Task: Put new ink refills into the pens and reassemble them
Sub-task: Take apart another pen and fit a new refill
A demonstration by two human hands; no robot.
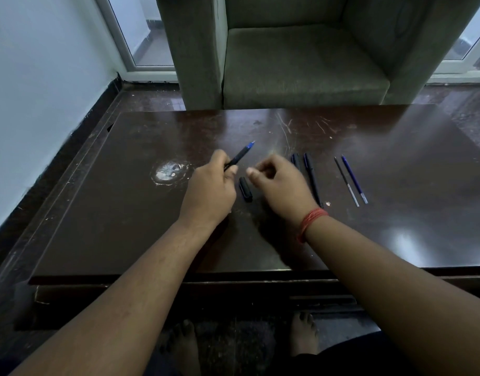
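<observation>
While gripped in the left hand (210, 185), black pen (239, 156) angled up and away over the dark counter (97, 226), blue end pointing toward the far right. Left of that hand, a pale worn patch (169, 170) on the counter surface. Between the two hands, a black pen cap (245, 189) lying flat on the counter, touching neither hand as far as can be told. Right hand (278, 183) with fingers curled inward, thumb near the fingertips; whether anything small is pinched there, cannot tell. Red thread bracelet (310, 221) around the right wrist. Just beside the right hand, two dark pens (312, 177) lying side by side, partly hidden by the hand. Further right, well apart from the pens, two thin ink refills (351, 180) lying close together, nearly parallel. Beyond the counter, a grey-green armchair (301, 63).
</observation>
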